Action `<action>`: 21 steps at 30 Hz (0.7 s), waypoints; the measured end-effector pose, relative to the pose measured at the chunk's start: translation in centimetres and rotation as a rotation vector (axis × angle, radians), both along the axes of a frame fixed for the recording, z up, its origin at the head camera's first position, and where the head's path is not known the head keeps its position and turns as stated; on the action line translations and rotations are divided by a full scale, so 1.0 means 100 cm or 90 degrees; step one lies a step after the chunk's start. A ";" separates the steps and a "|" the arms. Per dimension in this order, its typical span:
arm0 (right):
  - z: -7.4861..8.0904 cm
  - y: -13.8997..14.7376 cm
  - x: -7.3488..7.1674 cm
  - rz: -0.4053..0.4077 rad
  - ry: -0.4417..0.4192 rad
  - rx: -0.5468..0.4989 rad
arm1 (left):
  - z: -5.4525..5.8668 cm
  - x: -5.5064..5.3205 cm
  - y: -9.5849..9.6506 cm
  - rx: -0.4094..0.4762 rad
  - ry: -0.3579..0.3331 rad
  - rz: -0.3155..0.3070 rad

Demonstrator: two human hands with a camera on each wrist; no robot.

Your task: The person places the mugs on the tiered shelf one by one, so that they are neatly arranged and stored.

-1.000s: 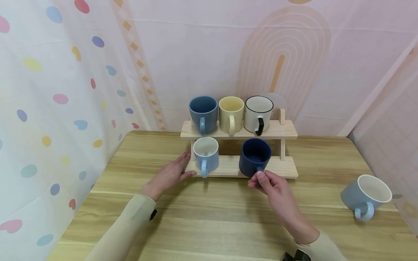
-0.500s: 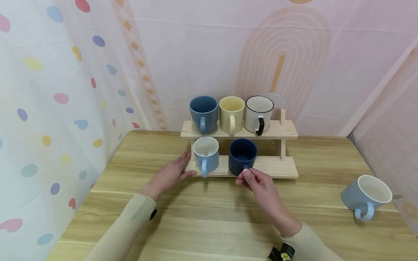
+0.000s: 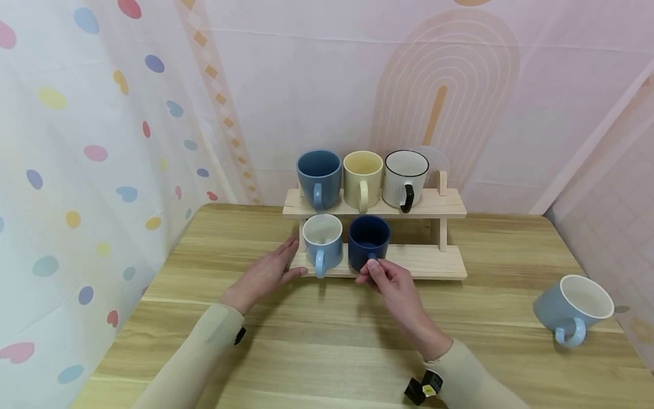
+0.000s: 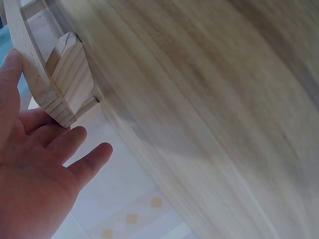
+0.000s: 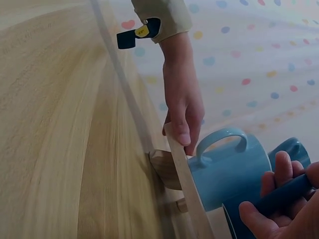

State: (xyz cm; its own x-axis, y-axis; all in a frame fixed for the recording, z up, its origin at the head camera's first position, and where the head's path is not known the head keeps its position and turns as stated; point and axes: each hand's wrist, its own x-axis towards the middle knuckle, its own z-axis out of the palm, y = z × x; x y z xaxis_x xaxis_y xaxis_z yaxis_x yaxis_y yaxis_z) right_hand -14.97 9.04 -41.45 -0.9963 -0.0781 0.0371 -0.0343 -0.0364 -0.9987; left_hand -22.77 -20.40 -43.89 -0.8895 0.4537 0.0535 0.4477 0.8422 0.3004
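Note:
A dark blue mug (image 3: 368,241) stands upright at the lower shelf, beside a light blue mug (image 3: 323,244); I cannot tell if its base touches the wood. My right hand (image 3: 395,287) pinches the dark blue mug's handle between thumb and fingers, plain also in the right wrist view. At the left end of the two-tier wooden rack (image 3: 429,262), my left hand (image 3: 263,278) rests with fairly straight fingers along the side and the thumb at the front edge. The left wrist view shows these fingers (image 4: 92,162) against the board's end.
On the upper shelf stand a blue mug (image 3: 319,179), a yellow mug (image 3: 362,179) and a white mug (image 3: 405,179) with a black handle. Another light blue mug (image 3: 573,309) sits on the wooden table (image 3: 317,363) at the right. Patterned curtains (image 3: 306,96) hang behind.
My right hand has moved the dark blue mug leftward along the lower shelf, closer to the light blue mug. The left hand has stayed in place.

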 end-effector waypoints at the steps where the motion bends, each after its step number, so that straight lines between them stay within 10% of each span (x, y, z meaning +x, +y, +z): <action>1: 0.000 -0.001 -0.001 -0.001 -0.001 0.001 | 0.000 0.000 0.000 0.000 -0.001 -0.001; 21: -0.013 -0.012 -0.014 -0.013 0.010 0.016 | -0.002 -0.002 -0.001 -0.003 -0.007 -0.001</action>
